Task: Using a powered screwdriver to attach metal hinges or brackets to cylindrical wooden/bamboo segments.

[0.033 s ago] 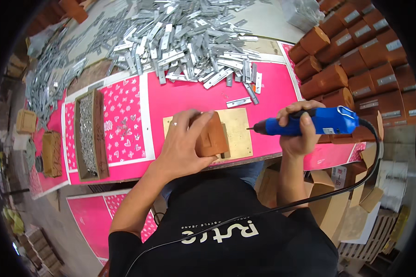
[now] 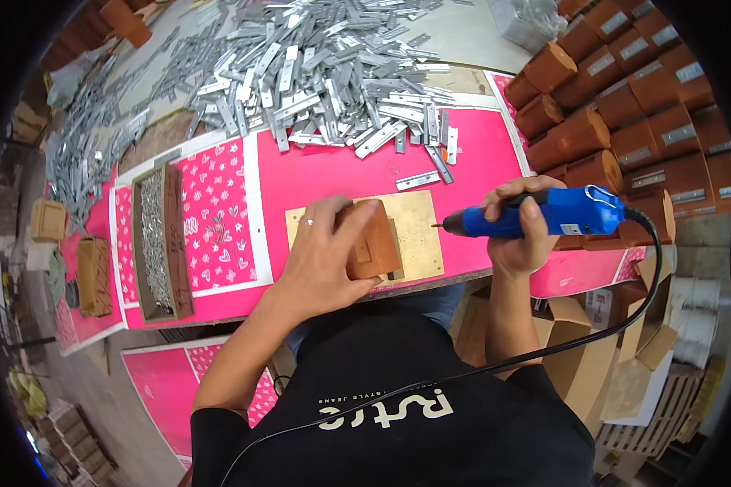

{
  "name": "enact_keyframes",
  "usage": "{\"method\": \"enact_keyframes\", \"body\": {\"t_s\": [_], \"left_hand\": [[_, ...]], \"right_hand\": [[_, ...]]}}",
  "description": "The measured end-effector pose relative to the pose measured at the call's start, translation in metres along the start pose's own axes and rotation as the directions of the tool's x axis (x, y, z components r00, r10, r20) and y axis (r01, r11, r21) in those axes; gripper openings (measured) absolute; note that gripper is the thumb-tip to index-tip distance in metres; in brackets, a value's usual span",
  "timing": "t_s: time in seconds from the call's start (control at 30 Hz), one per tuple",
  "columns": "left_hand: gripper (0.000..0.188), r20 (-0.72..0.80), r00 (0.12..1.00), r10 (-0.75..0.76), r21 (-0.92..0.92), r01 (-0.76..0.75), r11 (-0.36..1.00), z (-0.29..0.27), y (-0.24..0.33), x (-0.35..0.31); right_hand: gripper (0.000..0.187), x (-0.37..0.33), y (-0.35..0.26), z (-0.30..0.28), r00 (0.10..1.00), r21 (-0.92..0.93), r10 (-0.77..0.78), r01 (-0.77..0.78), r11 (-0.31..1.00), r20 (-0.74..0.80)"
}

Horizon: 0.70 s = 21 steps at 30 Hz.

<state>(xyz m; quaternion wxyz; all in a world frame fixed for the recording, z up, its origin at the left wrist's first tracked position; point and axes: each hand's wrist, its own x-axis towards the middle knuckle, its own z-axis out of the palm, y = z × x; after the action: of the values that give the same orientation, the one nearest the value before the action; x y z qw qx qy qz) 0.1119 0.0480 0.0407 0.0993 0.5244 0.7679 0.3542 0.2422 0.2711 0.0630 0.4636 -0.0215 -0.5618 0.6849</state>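
Note:
My left hand (image 2: 321, 256) is closed around a reddish-brown block (image 2: 375, 243) with a small rectangular recess in its face. The block stands on a yellowish board (image 2: 424, 235) near the table's front edge, against a small upright strip on that board. In my right hand (image 2: 520, 231) is a blue electric screwdriver (image 2: 573, 213), its dark nose and thin bit pointing left towards the block. A gap separates the bit from the block. The screwdriver's black cable (image 2: 638, 304) loops down from its rear and across my shirt.
A large heap of flat metal plates (image 2: 317, 81) covers the table's far side. On the left stands a long wooden tray (image 2: 173, 235) of small metal screws, with loose screws (image 2: 218, 227) beside it. Reddish-brown pieces with metal plates (image 2: 625, 122) are stacked at the right, above cardboard boxes (image 2: 581, 357).

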Motion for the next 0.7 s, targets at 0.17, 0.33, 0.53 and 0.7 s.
{"method": "enact_keyframes", "body": {"t_s": [0.17,0.33,0.53,0.7], "left_hand": [[0.087,0.081,0.996,0.036,0.097,-0.044,0.994,-0.010,0.014,0.017],[0.036,0.011,0.992,0.122,0.106,-0.122,0.987,0.006,-0.015,0.089],[0.024,0.454,0.891,-0.028,0.362,-0.156,0.919,0.074,-0.018,0.175],[0.024,0.501,0.838,-0.217,0.390,0.005,0.921,0.077,-0.018,0.181]], "right_hand": [[0.031,-0.011,0.008,0.000,0.995,-0.085,0.081,-0.086,0.993,-0.056],[0.026,-0.019,0.019,0.004,1.000,-0.009,0.024,-0.024,1.000,0.009],[0.023,-0.019,0.020,0.012,0.999,-0.064,0.037,-0.035,0.997,0.030],[0.020,-0.019,0.017,0.011,0.999,-0.115,0.038,-0.037,0.993,0.010]]}}
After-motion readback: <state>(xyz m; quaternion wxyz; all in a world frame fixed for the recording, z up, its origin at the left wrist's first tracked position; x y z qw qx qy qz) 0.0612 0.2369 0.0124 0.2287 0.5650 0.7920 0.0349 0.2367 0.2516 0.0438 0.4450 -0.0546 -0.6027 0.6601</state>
